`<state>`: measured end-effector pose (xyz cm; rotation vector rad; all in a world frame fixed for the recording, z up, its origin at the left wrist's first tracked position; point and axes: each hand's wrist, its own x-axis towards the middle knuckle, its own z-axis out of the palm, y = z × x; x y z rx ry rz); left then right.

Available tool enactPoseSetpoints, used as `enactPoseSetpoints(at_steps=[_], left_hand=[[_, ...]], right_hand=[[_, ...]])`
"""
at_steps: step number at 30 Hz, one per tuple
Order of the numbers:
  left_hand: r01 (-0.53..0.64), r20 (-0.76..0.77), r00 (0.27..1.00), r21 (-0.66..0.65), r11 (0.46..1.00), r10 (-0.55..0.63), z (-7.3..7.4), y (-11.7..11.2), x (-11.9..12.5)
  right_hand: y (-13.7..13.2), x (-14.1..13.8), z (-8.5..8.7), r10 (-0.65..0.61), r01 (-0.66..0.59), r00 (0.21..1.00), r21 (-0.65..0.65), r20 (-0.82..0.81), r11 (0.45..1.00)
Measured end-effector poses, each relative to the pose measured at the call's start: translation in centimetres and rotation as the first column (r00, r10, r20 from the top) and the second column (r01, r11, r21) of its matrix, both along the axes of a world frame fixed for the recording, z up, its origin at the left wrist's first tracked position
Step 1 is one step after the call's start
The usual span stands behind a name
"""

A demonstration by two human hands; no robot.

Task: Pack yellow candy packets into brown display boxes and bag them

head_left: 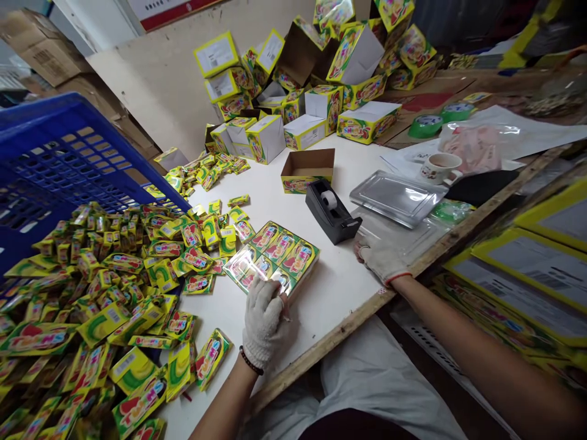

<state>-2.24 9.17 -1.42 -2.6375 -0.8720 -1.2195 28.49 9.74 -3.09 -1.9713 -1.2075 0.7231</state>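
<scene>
My left hand, in a white knit glove, presses down on the near edge of a plastic-wrapped bundle of candy packs lying on the white table. Its fingers are curled against the wrap. My right hand, also gloved, rests near the table's right edge beside a clear plastic sheet, just right of a black tape dispenser. Its fingers are bent and I cannot see anything in them.
A big heap of loose yellow-green candy packs spills from a tipped blue crate at the left. Yellow cartons pile up at the back, with an open small box, a metal tray and a cup.
</scene>
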Motion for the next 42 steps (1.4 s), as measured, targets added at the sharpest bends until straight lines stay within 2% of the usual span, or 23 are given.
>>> enactPoseSetpoints(at_steps=[4, 6, 9, 11, 13, 17, 20, 23, 26, 30, 32, 34, 35, 37, 38, 40, 41, 42], left_hand=[[0.009, 0.080, 0.997, -0.056, 0.998, -0.004, -0.8, -0.6, -0.5], [0.010, 0.072, 0.997, -0.065, 0.998, -0.005, -1.1, -0.7, -0.6], [0.027, 0.055, 0.998, -0.086, 0.996, -0.023, -1.1, -0.8, -0.8], [0.036, 0.055, 0.998, -0.094, 0.995, -0.031, -0.8, -0.8, -1.0], [0.047, 0.077, 0.996, -0.105, 0.993, -0.039, -0.6, -0.9, -1.0], [0.042, 0.084, 0.996, -0.080, 0.996, -0.036, -0.6, -1.3, -0.8], [-0.026, -0.007, 1.000, -0.051, 0.998, 0.026, -0.6, -1.8, -0.6], [-0.084, -0.058, 0.995, -0.075, 0.994, 0.080, -0.3, -2.0, 0.0], [-0.198, -0.031, 0.980, -0.114, 0.973, 0.196, -0.2, -1.6, 0.8], [-0.335, -0.029, 0.942, -0.062, 0.940, 0.334, -0.9, -1.2, 1.9], [-0.369, -0.039, 0.929, -0.030, 0.929, 0.368, -1.2, -1.5, 2.2], [-0.375, -0.041, 0.926, -0.031, 0.926, 0.374, -1.0, -2.0, 2.3], [-0.361, -0.047, 0.932, -0.059, 0.931, 0.358, -0.7, -2.2, 2.2], [-0.287, -0.072, 0.958, -0.171, 0.942, 0.279, 0.5, -1.7, 1.8], [-0.259, -0.066, 0.966, -0.247, 0.934, 0.250, 1.3, -1.0, 1.4], [-0.252, 0.037, 0.954, -0.445, 0.859, 0.299, 3.0, 1.2, 0.0], [-0.271, 0.121, 0.911, -0.547, 0.792, 0.395, 3.7, 2.6, -0.8], [-0.259, 0.207, 0.833, -0.673, 0.693, 0.513, 4.2, 4.0, -1.8]], right_hand=[[-2.7, -3.0, 1.5, 0.199, -0.202, 0.961, 0.005, -0.190, 0.979], [-4.0, -5.6, 2.5, 0.315, -0.324, 0.888, 0.030, -0.335, 0.946], [-4.8, -9.7, 3.5, 0.418, -0.453, 0.754, 0.060, -0.507, 0.889], [-4.6, -11.8, 3.6, 0.452, -0.490, 0.722, 0.074, -0.524, 0.869], [-4.1, -13.0, 3.5, 0.468, -0.494, 0.727, 0.089, -0.503, 0.865], [-3.5, -13.6, 2.6, 0.470, -0.482, 0.762, 0.096, -0.444, 0.871], [-3.6, -13.7, 1.9, 0.457, -0.469, 0.785, 0.082, -0.419, 0.880], [-3.6, -14.0, 1.6, 0.419, -0.455, 0.778, 0.041, -0.469, 0.890], [-3.1, -13.9, 1.8, 0.401, -0.455, 0.795, -0.010, -0.455, 0.890], [-3.1, -12.9, 1.8, 0.481, -0.515, 0.824, -0.043, -0.300, 0.856], [-3.5, -12.4, 1.6, 0.440, -0.515, 0.816, -0.126, -0.376, 0.848], [-3.8, -12.3, 1.5, 0.306, -0.465, 0.797, -0.205, -0.520, 0.861], [-3.8, -12.3, 1.5, 0.241, -0.428, 0.780, -0.211, -0.578, 0.879], [-3.4, -12.5, 1.8, 0.203, -0.372, 0.777, -0.174, -0.595, 0.912], [-2.9, -12.6, 2.0, 0.217, -0.357, 0.795, -0.149, -0.567, 0.922], [-1.5, -12.5, 2.4, 0.265, -0.368, 0.829, -0.123, -0.492, 0.922], [-0.7, -12.3, 2.6, 0.292, -0.382, 0.847, -0.128, -0.445, 0.915], [0.2, -12.0, 2.8, 0.310, -0.384, 0.870, -0.130, -0.384, 0.914]])
